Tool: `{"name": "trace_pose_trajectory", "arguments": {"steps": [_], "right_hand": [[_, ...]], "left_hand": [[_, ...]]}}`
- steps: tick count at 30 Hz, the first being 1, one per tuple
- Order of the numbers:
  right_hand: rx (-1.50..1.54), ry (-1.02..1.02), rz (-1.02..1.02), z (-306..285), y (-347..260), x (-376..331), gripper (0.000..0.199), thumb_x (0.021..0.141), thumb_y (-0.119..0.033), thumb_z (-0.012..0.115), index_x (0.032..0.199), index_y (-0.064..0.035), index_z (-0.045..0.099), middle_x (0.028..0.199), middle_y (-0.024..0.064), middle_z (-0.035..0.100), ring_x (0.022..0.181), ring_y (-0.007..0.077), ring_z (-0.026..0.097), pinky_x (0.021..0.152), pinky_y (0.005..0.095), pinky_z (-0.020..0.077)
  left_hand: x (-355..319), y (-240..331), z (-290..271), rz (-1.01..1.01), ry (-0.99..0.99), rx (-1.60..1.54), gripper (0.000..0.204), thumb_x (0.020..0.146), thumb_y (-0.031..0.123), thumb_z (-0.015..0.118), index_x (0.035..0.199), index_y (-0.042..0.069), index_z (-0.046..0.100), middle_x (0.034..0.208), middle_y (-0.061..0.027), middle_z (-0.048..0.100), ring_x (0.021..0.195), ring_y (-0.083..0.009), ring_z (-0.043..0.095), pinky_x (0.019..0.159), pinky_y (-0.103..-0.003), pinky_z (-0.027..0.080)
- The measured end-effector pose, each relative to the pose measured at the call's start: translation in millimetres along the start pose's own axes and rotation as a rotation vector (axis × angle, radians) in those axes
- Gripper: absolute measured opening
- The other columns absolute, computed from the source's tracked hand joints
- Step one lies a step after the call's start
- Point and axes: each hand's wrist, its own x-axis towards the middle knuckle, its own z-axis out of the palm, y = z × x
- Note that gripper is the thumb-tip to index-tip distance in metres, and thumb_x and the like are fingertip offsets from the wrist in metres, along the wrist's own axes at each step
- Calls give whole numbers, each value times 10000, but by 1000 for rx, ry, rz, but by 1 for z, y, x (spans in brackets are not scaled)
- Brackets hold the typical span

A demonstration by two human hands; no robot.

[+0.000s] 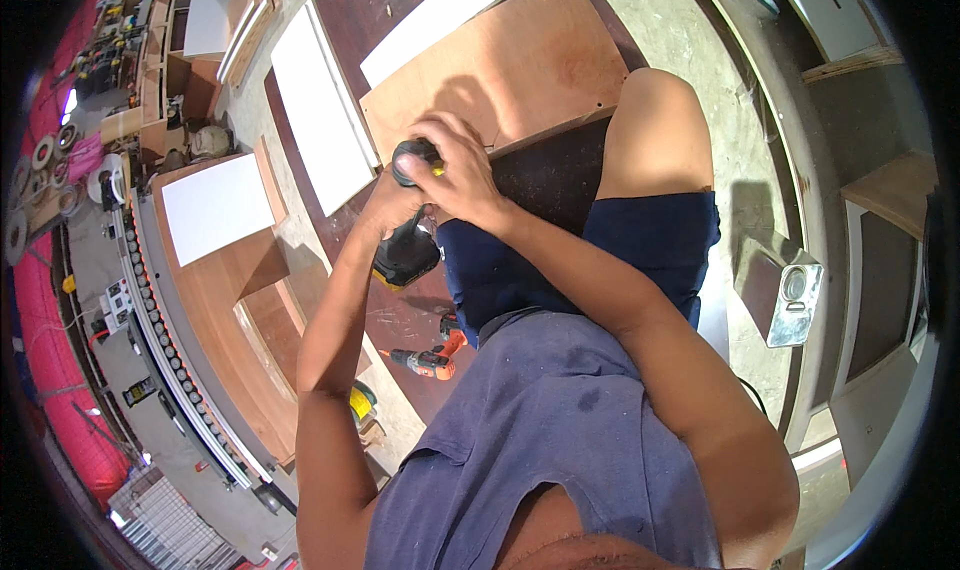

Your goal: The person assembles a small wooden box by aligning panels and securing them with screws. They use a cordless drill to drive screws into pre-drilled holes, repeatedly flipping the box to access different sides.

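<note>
A black cordless drill [407,254] with yellow trim is held between my hands, its battery base toward me. My left hand [395,205] is wrapped round its grip. Over the upper part of the drill, my right hand [457,170] has its fingers curled. Beyond them lies a reddish-brown wood panel [545,60], with small dark holes near its edges. The drill's front end is hidden by my hands, so I cannot see whether it touches the panel.
I sit on a dark brown board [560,175]. An orange drill [432,362] lies on it, left of my lap. White panels [318,110] rest at the far left. A metal box [778,295] stands right, and a long machine with rollers [165,340] runs along the left.
</note>
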Motion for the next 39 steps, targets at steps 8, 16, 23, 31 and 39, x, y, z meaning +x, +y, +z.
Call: {"name": "trace_pose_trajectory", "arguments": {"steps": [8,16,23,31,39], "right_hand": [[12,-250,92,16,23,28,250,827,-353,655,862,-118,733,737,139,702,677,361,681,646,441,522],[15,-213,47,21,46,17,204,793,-304,638,792,-115,714,676,118,676,628,327,672,602,416,515],[50,-213,37,15,59,14,243,791,-306,607,809,-91,717,720,129,688,660,327,676,629,420,521],[25,-463,47,27,78,16,333,927,-320,493,929,-78,720,946,165,713,845,388,675,809,451,516],[-1074,-383,271,-52,148,-8,1052,745,-745,644,1520,-87,376,1606,222,187,1493,444,99,1171,655,72]], "left_hand": [[19,6,-3,48,0,79,210,776,33,705,954,-2,599,819,-31,633,703,-126,615,573,-313,496],[19,2,8,-27,61,113,236,733,-32,641,961,12,599,811,-43,623,760,-149,604,641,-314,493],[29,-11,20,158,89,189,234,745,4,638,975,29,600,836,-46,617,756,-171,623,641,-320,499],[8,-46,25,-86,106,-180,272,762,107,809,962,20,646,771,-41,639,607,-122,586,553,-293,473],[-136,-180,-1,44,658,-687,533,876,404,772,1226,41,598,976,-57,663,771,-168,635,670,-331,530]]}}
